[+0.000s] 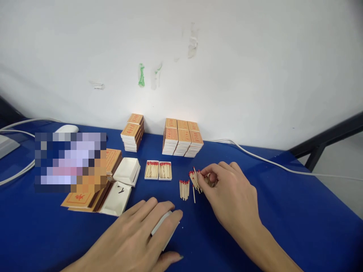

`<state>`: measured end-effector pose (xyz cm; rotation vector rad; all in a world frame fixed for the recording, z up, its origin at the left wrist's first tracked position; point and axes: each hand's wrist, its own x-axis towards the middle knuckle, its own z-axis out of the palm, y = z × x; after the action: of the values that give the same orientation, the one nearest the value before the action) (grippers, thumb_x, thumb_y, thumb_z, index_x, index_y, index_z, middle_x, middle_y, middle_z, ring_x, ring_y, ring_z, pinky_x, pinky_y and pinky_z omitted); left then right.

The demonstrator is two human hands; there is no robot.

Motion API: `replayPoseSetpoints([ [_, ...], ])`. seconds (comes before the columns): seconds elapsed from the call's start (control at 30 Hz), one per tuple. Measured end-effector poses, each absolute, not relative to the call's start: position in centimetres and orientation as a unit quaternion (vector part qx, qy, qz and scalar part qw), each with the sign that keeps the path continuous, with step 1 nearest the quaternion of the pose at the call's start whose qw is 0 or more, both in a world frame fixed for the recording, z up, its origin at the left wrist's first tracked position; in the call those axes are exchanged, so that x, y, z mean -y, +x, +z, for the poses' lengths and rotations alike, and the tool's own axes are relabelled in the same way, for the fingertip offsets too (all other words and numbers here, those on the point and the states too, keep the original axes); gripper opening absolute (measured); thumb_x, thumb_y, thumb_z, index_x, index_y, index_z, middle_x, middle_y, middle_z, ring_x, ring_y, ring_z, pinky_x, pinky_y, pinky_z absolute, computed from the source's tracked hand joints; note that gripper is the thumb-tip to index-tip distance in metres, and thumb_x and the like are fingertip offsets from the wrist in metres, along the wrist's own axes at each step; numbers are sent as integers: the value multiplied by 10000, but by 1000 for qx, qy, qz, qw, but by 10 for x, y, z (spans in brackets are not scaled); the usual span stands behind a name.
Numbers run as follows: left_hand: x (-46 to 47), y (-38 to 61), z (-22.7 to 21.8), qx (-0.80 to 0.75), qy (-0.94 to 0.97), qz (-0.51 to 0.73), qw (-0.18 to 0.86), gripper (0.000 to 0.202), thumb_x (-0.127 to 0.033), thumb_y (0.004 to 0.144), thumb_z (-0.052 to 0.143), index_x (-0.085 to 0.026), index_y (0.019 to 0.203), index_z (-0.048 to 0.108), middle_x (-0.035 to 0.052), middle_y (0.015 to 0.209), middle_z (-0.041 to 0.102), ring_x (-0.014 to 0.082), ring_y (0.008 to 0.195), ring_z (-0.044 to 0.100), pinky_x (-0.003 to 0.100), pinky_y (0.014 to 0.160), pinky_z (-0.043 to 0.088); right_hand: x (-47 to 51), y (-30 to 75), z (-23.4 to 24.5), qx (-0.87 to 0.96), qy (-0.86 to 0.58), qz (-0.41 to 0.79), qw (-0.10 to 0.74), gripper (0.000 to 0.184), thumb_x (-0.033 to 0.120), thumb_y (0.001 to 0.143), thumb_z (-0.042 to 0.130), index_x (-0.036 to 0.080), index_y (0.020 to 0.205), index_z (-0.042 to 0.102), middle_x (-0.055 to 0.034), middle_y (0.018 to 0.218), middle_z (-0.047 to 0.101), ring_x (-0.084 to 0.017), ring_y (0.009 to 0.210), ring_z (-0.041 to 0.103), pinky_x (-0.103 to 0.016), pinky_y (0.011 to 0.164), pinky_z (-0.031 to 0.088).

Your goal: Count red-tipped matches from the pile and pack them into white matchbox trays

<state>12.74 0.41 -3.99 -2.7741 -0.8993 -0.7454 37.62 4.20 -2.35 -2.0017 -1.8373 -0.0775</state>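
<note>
My left hand [138,234] lies over a small white matchbox tray [162,223] near the front of the table. Its fingers and thumb are around the tray, which they mostly cover. Further right, my right hand [232,189] is closed in a pinch at a heap of red-headed matches [194,182]. A match stands at its fingertips, and part of the heap is hidden behind the fingers. Beside the heap lie a neat row of matches [184,190] and a single match [194,193]. Two filled matchbox trays [151,170] sit side by side behind my left hand.
Matchboxes are stacked in a block [183,138] and a smaller stack [132,132] by the wall. Left are empty white trays [116,198], flat orange sleeves [79,198] and a blurred-out patch. A white cable [255,160] runs along the back right.
</note>
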Motion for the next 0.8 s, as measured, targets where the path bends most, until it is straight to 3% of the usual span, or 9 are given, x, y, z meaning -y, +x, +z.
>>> replayPoseSetpoints([
  [0.13,-4,126,-39,296,-919,-250,66,423,-432,1195,363,-203,1346,684,13,1259,812,258,1105,785,421,925,631,-44,374,-24,664,-718,-32,208,275,454,978,764,257,789,722,-30,792,688,-270,879,585,-305,543,302],
  [0.6,-5,131,-36,296,-921,-245,66,422,-440,1195,362,-204,1341,680,15,1249,812,243,1097,781,402,945,635,-40,372,-24,675,-708,-70,195,222,339,989,735,236,793,729,-50,803,694,-265,877,579,-293,522,267],
  [0.8,-6,128,-35,298,-919,-251,56,414,-436,1194,371,-197,1333,679,15,1244,814,238,1077,784,403,939,629,-34,366,-23,711,-663,-73,223,173,266,987,725,230,818,733,-29,784,673,-235,845,581,-305,545,344],
])
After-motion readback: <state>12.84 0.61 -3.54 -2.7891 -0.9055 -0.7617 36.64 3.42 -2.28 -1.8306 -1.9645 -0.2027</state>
